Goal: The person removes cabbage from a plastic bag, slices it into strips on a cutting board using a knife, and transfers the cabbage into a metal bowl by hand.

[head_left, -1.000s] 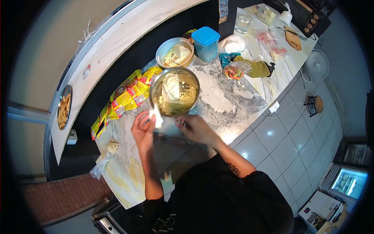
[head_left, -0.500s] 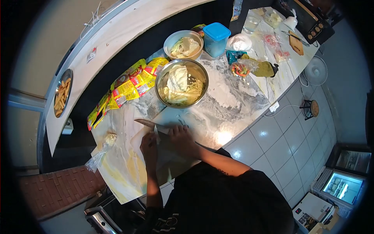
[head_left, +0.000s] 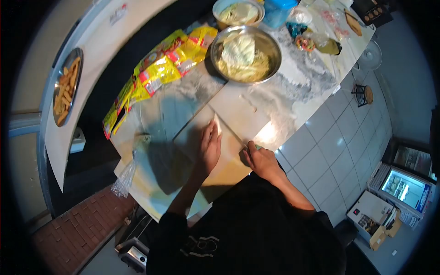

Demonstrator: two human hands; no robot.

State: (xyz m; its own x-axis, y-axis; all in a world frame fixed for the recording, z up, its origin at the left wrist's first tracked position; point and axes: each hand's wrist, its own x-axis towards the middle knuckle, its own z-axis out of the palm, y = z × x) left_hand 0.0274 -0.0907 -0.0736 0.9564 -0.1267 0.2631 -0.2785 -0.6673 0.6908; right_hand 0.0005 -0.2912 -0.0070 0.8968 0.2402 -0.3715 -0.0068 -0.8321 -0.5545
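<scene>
My right hand point(head_left: 262, 160) is closed around the green handle of a knife point(head_left: 233, 133), whose thin blade slants up and left over the marble-patterned surface. Just left of the blade, my left hand point(head_left: 211, 149) has its fingers together against a small pale piece point(head_left: 217, 122); its kind is hard to make out. Beyond the hands stands a metal bowl point(head_left: 272, 46), holding a large pale cabbage leaf point(head_left: 239, 50) and shredded cabbage point(head_left: 256, 66).
Yellow printed packets point(head_left: 160, 75) line the counter's left side, with a knotted plastic bag point(head_left: 126, 178) nearer me. Behind the metal bowl are a second bowl point(head_left: 261, 17) and a blue-lidded container point(head_left: 275, 18). A plate of fries point(head_left: 66, 91) sits on the ledge. A stool point(head_left: 364, 95) stands on the floor.
My view has shifted, so the bowls appear higher. My right hand has moved from over the blade to the handle, on the right. The knife now points up-left, and my hands are further apart.
</scene>
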